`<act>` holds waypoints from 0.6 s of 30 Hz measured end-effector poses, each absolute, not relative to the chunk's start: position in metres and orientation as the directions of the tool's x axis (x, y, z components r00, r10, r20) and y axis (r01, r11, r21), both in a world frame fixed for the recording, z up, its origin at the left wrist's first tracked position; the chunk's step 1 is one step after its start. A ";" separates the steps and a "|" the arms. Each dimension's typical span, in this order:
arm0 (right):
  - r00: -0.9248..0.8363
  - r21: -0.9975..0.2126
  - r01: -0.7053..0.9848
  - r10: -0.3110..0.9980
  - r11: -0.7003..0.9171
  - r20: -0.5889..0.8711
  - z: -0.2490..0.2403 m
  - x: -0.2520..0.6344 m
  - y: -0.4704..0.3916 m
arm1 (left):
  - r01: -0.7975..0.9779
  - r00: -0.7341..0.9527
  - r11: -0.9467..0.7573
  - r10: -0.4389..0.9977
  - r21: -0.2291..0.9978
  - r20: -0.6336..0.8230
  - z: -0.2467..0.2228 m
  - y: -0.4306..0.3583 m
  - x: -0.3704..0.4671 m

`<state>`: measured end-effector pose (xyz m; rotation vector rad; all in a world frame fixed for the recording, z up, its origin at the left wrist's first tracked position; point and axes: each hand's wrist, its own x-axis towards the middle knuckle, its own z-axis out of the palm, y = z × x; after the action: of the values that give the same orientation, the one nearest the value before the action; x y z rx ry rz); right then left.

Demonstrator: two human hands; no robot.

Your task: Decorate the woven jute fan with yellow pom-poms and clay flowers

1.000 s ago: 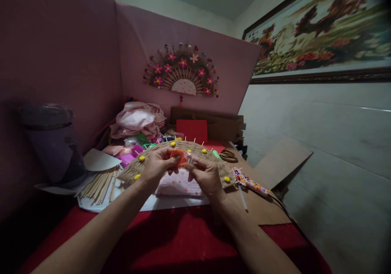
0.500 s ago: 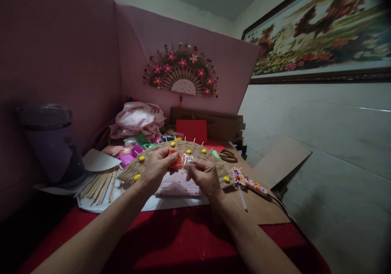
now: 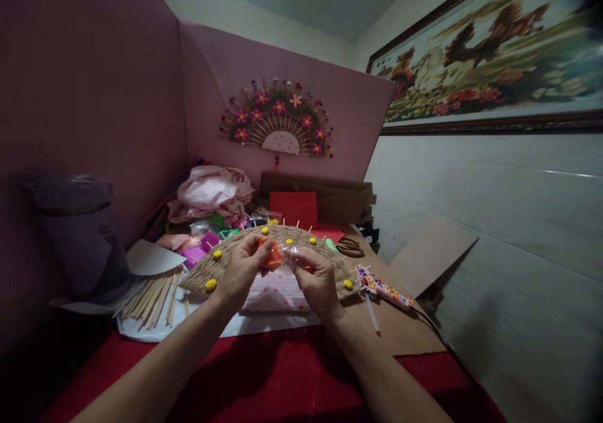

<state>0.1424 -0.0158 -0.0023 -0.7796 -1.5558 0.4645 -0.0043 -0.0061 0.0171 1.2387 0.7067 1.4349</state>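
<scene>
At the twine fan (image 3: 301,237), left hand (image 3: 241,273) pinches the orange packet (image 3: 272,257), right hand (image 3: 319,286) grips its clear film (image 3: 289,257). Risk: too hard a tug could split the film, dropping the packet.

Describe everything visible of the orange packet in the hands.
The orange packet is small and bright orange, with a clear, shiny end that looks like plastic film. The left hand pinches the orange part, thumb over its face; the right hand grips the clear end, and a little orange shows by those fingers too. It is held up in front of the twine-wrapped arch. Fingers hide some of its outline; whether it is open can't be told.
</scene>
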 end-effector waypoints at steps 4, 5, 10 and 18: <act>-0.023 -0.728 0.188 0.744 0.659 0.667 -0.002 0.140 -0.017 | -0.329 0.136 -0.226 0.950 0.917 0.283 0.016 -0.006 -0.004; -0.033 -0.744 0.178 0.759 0.644 0.650 -0.002 0.140 -0.018 | -0.332 0.149 -0.210 0.951 0.919 0.271 0.017 -0.006 -0.004; -0.020 -0.764 0.173 0.778 0.622 0.628 -0.005 0.138 -0.020 | -0.311 0.190 -0.180 0.950 0.933 0.247 0.018 -0.008 -0.005; -0.010 -0.733 0.202 0.749 0.650 0.662 0.002 0.139 -0.022 | -0.257 0.163 -0.261 0.937 0.930 0.308 0.020 -0.009 -0.006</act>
<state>0.1386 -0.0219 0.0020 -0.8152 -1.5574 0.5190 -0.0062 -0.0089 0.0200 1.3251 0.7351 1.3623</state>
